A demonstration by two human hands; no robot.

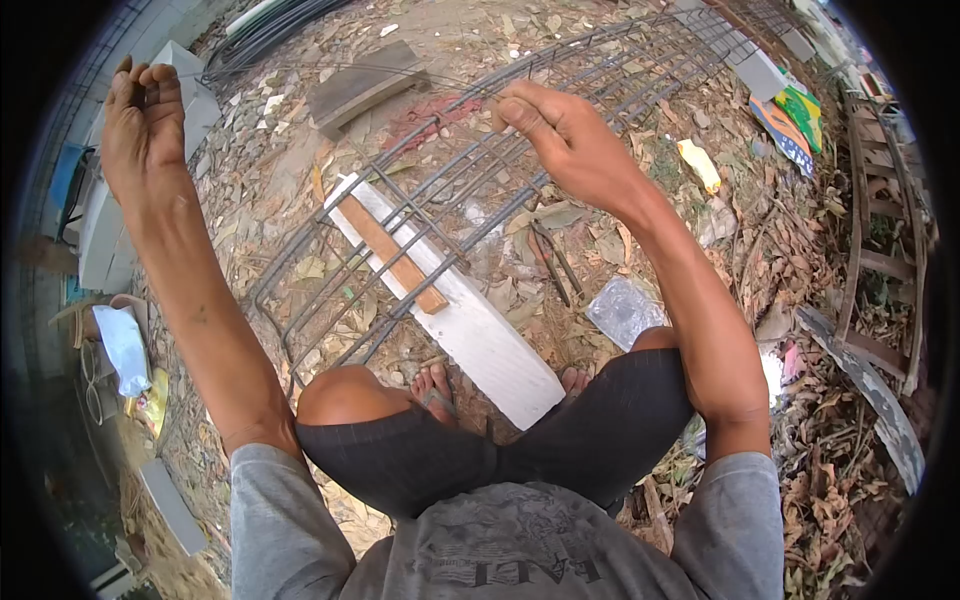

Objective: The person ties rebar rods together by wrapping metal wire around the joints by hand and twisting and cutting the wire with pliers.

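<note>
My left hand (147, 125) is raised at the upper left with its fingers curled in. My right hand (560, 135) is closed in a pinch above the steel rebar cage (440, 190). Strands of thin wire (320, 66) stretch between the two hands. The cage runs from near my knees to the upper right. Its near end rests on a white block (490, 350) and a brown wooden strip (390, 252) lying on that block. A pair of pincers (552, 262) lies on the ground to the right of the block.
A wooden board (366, 88) lies beyond the cage. Clear plastic (626, 312) sits near my right knee, a yellow wrapper (699, 166) farther out. A wooden ladder-like frame (885, 235) stands at the right. White blocks (105, 240) are at the left. Dry leaves and rubble cover the ground.
</note>
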